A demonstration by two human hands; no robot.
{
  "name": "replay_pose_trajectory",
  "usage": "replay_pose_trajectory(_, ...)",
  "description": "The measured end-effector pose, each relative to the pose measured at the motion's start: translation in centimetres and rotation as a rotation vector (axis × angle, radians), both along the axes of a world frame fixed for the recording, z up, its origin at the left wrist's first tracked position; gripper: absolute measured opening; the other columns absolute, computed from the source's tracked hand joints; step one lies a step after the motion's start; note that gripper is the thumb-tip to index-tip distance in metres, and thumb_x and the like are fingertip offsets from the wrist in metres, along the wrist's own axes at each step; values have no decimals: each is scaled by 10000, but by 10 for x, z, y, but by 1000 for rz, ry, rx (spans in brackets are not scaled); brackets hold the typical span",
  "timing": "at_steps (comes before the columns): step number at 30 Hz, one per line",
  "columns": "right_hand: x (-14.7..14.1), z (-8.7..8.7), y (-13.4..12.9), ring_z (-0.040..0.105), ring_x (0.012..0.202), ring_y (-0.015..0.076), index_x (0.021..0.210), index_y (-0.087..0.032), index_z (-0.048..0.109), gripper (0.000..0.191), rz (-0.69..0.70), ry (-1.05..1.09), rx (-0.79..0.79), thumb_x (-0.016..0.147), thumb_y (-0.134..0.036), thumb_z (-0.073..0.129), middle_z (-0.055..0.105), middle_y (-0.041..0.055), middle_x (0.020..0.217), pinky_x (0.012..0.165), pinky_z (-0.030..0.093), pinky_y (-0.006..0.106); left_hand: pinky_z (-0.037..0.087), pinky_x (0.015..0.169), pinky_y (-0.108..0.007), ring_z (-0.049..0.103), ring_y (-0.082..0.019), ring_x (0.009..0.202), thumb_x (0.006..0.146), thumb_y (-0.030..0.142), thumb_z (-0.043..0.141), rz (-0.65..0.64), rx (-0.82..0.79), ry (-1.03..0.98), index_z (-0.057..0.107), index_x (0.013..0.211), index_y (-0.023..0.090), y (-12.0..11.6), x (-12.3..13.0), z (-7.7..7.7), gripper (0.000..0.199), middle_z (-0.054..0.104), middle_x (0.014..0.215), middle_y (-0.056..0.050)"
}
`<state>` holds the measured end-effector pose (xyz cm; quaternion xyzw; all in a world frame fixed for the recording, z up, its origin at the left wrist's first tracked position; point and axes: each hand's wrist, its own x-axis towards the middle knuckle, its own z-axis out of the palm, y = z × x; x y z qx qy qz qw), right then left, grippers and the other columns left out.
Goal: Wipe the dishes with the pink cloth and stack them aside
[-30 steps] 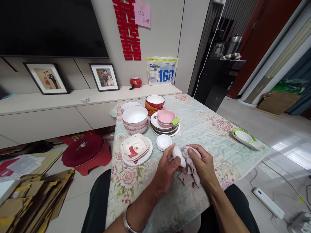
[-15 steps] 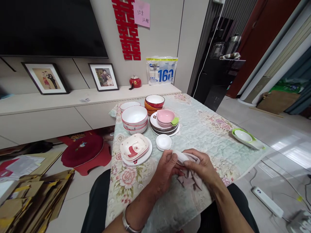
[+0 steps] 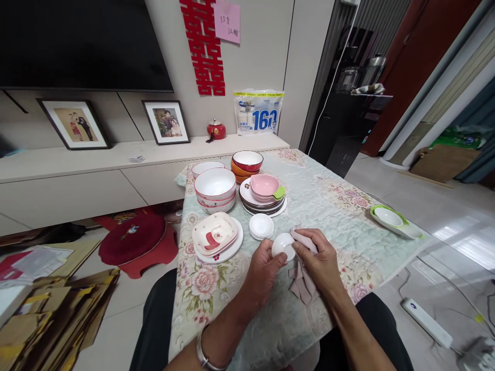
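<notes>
Turned flatter, the white dish (image 3: 282,245) stays pinched by the left hand (image 3: 266,267); the right hand (image 3: 320,258) clutches cloth (image 3: 302,284).

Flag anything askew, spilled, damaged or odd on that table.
No spill or damage visible. One oddity: the nested green and white dishes sit well apart from the stacked bowls, their long tip seemingly right at the edge of the table.

Noted small, round white dish (image 3: 282,246) tilted within left hand (image 3: 265,265) grip, and crumpled mauve cloth (image 3: 302,284) bunched in right hand (image 3: 322,256), draping below.
</notes>
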<state>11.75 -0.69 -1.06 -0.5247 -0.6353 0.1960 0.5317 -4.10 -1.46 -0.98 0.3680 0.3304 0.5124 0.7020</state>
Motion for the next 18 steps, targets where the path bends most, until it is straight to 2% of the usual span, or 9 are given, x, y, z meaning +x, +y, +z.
replay_pose_trajectory(4,-7,7,-8,600,1020,246,1112,-238,698,233,90,-157,122,908,-284,595,621,89,1043,885,492,403,445,706,-291,582,-161,719,707,366,790,-33,17,59,597,893,166,0,-1,-2,335,656,808,-9)
replay_pose_trajectory(8,-16,14,-15,609,959,215,1079,-249,708,240,256,-191,150,954,-220,505,596,79,1021,812,504,356,443,752,-293,592,-174,792,752,298,739,-9,88,77,612,932,174,-1,0,-2,253,668,868,-17)
replay_pose_trajectory(10,-18,15,-15,604,948,214,1184,-259,659,282,282,-218,141,944,-206,521,602,74,1017,802,503,353,441,764,-290,593,-181,823,775,260,703,-3,121,117,618,955,177,-1,0,-2,215,672,876,-21)
replay_pose_trajectory(13,-14,12,-9,595,925,224,1295,-238,574,362,162,-243,113,937,-222,524,613,72,977,804,496,369,447,759,-300,596,-189,813,773,257,690,-18,109,156,616,938,170,-1,0,-2,201,677,854,-29)
replay_pose_trajectory(16,-8,7,-4,600,875,226,1179,-210,628,266,-9,-236,76,946,-255,508,611,69,912,785,492,370,453,779,-316,609,-198,816,768,288,695,-18,78,119,603,951,170,-1,0,-1,236,689,864,-37)
replay_pose_trajectory(18,-8,5,-4,604,864,225,1133,-205,640,235,-63,-216,71,949,-267,508,615,70,900,775,493,365,454,820,-328,620,-208,866,780,304,686,-11,72,73,597,986,173,-1,1,0,260,698,917,-49)
